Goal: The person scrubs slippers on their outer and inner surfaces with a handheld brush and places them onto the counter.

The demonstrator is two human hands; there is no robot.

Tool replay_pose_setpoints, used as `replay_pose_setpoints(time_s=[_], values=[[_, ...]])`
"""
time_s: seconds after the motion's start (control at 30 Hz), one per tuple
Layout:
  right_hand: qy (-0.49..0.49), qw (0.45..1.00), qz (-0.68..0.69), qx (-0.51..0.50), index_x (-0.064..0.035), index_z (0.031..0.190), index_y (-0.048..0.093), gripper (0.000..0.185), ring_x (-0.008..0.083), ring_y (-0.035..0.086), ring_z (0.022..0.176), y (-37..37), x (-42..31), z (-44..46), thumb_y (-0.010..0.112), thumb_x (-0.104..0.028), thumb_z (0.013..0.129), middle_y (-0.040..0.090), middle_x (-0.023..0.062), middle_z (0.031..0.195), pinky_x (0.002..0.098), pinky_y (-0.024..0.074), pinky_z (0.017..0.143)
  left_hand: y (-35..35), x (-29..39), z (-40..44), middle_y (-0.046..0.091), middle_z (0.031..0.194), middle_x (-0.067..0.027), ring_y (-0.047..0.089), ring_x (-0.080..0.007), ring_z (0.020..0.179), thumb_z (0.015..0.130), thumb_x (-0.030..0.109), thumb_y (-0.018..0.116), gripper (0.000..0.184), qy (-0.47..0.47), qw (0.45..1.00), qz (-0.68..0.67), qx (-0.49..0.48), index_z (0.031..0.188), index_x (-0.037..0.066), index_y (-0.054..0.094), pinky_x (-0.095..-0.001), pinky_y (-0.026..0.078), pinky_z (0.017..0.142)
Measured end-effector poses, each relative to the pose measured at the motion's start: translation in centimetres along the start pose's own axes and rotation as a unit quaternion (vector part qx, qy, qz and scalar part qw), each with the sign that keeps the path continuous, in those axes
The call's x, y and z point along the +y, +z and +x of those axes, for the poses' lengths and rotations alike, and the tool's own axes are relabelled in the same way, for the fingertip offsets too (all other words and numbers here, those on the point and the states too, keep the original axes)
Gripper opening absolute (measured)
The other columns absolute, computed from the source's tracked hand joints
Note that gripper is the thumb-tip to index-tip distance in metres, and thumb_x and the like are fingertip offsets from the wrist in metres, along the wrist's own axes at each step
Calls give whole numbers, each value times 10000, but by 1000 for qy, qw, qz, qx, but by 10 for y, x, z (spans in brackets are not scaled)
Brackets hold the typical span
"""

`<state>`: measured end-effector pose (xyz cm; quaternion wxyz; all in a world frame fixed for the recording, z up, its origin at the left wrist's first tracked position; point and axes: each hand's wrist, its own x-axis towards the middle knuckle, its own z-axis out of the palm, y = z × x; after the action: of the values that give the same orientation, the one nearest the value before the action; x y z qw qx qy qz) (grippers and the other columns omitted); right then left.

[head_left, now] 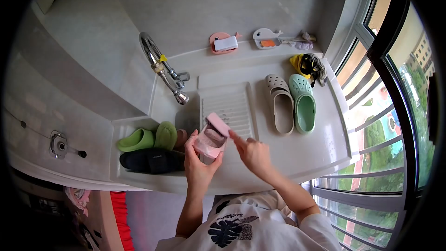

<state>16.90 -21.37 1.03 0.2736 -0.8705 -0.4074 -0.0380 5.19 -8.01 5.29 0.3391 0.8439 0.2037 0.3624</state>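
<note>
My left hand (pixel 200 169) is closed round a pale pink slipper (pixel 210 148), holding it up over the near edge of the white sink. At the far end of the slipper is a flat pink slab (pixel 218 124); whether it is a separate brush or part of the slipper I cannot tell. My right hand (pixel 253 155) reaches in from the right, index finger stretched to the slab's right end, other fingers curled under and hidden. Below the hands lies the ribbed washboard (pixel 239 107). The chrome faucet (pixel 162 67) bends over the basin, left of the slipper.
Left in the sink lie green slippers (pixel 137 140) and a black slipper (pixel 151 160). A beige clog (pixel 282 107) and a mint clog (pixel 304 107) stand on the right counter. Behind are a pink soap dish (pixel 217 49), a white whale dish (pixel 265 35) and a yellow-black bundle (pixel 304 65).
</note>
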Motion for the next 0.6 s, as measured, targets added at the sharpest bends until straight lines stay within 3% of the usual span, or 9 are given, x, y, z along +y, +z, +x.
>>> replay_pose_setpoints(time_s=[0.07,0.4,0.5,0.6], values=[[9,1000,0,18,-304,1418,531,515,294,617,496,3,-1,0,623,-223,918,612,115,661,432,481,436,3,-6,-5,488,1380,-194,526,-342,1262,698,114,865,788,-55,993,-102,-17,1348,24,429,-425,489,996],[1,1000,-8,30,-320,1398,547,461,309,592,458,2,-8,10,608,-246,947,596,114,608,426,467,414,0,-6,-8,515,1338,-193,548,-341,1223,712,89,846,804,-17,999,-13,-28,1390,25,420,-418,506,959],[-12,1000,4,-5,-312,1405,541,462,310,592,458,-15,-21,-12,597,-235,953,596,121,609,431,467,416,-5,-7,-4,515,1338,-190,552,-348,1215,713,87,846,803,-74,994,-79,-6,1391,27,420,-417,519,927],[-2,1000,-16,4,-297,1407,541,474,315,596,465,-13,-27,-7,608,-234,942,597,128,612,440,468,420,0,-6,-8,484,1393,-169,551,-291,1231,710,22,834,800,-39,998,-51,-19,1400,31,430,-396,535,966]])
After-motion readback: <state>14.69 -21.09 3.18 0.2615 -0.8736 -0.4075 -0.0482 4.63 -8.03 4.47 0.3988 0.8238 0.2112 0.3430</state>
